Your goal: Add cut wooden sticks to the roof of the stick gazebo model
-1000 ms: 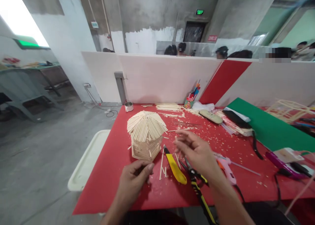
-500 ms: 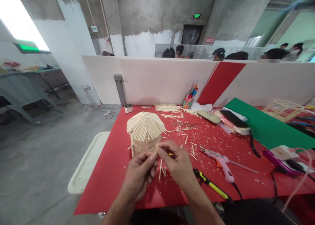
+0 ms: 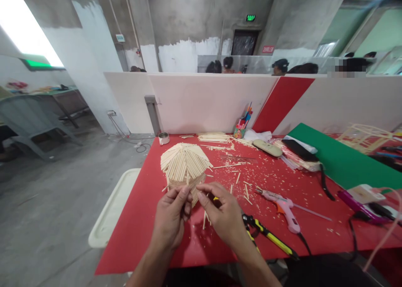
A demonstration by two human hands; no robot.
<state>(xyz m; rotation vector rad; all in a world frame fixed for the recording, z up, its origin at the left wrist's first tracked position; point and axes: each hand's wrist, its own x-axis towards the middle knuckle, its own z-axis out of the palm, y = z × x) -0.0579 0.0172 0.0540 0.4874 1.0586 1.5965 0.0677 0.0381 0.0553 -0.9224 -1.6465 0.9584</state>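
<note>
My left hand (image 3: 172, 216) is closed in a pinch, with what looks like a short wooden stick (image 3: 187, 180) rising from thumb and fingertip. My right hand (image 3: 221, 213) is just to its right, thumb and forefinger bent close together; whatever sits between them is too small to tell. Right behind both hands stands a small house model (image 3: 185, 163) built of thin wooden sticks, with a peaked many-sided roof. My hands hide part of its lower wall. Yellow-and-black pliers (image 3: 251, 228) lie partly beneath my right hand, near several loose sticks (image 3: 204, 221).
On the red tabletop (image 3: 132, 237) are a pink glue gun (image 3: 284, 207), a yellow-black utility knife (image 3: 273, 239), wood scraps, a pile of sticks (image 3: 213, 137), a roll of tape (image 3: 163, 138), a pen cup (image 3: 239, 131) and a green board (image 3: 342, 161). A white partition (image 3: 213, 103) stands behind.
My hands, fingertips together before, have come slightly apart. My left hand has moved left and up toward the house model. More of the pliers shows beside my right hand.
</note>
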